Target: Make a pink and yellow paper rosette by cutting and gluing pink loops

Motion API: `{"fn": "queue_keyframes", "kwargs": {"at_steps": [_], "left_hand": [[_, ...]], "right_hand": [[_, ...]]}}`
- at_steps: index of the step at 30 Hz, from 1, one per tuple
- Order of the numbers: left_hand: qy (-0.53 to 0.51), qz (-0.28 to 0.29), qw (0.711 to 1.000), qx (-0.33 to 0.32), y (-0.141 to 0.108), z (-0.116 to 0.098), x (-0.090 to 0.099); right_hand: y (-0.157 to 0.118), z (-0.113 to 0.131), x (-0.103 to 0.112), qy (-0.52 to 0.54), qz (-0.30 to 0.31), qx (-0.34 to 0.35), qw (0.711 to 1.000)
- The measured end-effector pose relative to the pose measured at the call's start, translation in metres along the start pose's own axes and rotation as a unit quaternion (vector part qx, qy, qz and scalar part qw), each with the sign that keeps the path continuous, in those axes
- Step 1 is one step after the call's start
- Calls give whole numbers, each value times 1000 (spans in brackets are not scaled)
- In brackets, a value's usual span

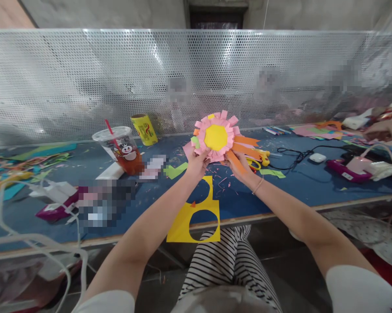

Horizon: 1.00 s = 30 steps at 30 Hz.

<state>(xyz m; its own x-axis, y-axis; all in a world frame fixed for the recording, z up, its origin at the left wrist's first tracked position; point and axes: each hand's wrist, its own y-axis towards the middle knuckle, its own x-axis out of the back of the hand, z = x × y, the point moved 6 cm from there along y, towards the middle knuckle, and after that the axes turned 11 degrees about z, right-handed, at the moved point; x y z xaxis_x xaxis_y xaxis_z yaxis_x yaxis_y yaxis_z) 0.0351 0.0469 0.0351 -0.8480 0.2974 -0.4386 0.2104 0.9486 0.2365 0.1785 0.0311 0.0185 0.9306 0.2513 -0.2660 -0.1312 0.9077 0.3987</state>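
A paper flower (215, 137) with a yellow centre and pink fringed petals is held up over the blue table. My left hand (197, 164) pinches its lower left edge, and my right hand (238, 165) grips the lower right edge. Orange paper strips (248, 148) stick out from its right side, one running down over my right hand. Below my left forearm lies yellow paper (179, 221) with round holes cut in it, hanging over the table's front edge. Beside my right hand are yellow-handled scissors (255, 164), partly hidden. Fingers behind the flower are hidden.
A drink cup (131, 156) with a red straw and a yellow can (145, 130) stand to the left. Paper scraps (23, 174) lie far left. A purple power strip (347, 170), cables and another person's hand (387, 130) are at right. A perforated metal screen (117, 82) closes the back.
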Motion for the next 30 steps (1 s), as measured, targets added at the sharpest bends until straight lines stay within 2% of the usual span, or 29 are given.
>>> {"fn": "queue_keyframes", "kwargs": {"at_steps": [4, 11, 20, 25, 30], "left_hand": [[-7, -5, 1000, -9, -1, -2, -1], [-8, 4, 1000, -25, -3, -6, -2], [12, 7, 998, -54, -5, -11, -3], [29, 9, 996, -81, -6, -18, -6], [51, -3, 995, -85, -5, -20, -5]], "right_hand": [[-4, 4, -6, 25, 22, 27, 999], [-8, 6, -8, 69, 40, 18, 997], [-9, 3, -6, 37, 53, 20, 998], [-5, -1, -3, 92, 30, -26, 995], [-2, 1, -6, 136, 49, -31, 989]]}}
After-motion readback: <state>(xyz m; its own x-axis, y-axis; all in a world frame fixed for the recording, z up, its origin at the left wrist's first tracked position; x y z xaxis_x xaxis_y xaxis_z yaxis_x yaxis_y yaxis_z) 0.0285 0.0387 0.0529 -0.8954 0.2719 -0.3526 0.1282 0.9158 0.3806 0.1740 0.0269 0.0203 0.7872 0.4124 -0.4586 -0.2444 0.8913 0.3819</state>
